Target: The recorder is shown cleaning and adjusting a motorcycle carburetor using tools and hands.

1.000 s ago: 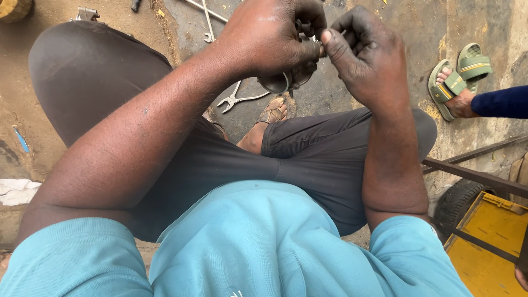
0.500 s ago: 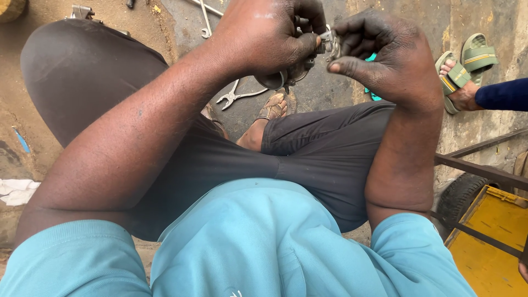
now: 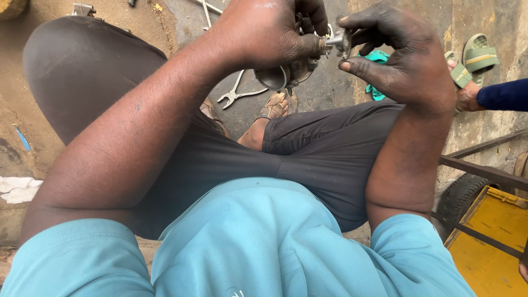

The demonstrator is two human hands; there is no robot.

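We grip a round, dull-grey metal part (image 3: 286,74) — left hand (image 3: 269,33) clamped around it, right hand (image 3: 404,60) pinching its small threaded fitting (image 3: 338,41); pliers (image 3: 239,94) lie below.

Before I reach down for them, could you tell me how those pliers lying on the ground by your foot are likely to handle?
The pliers look like bare metal, so probably stiff and fairly heavy for their size. Their handles lie splayed, so the joint likely swings loose when lifted. Lying flat on the gritty ground, they should not roll, though they may be greasy.
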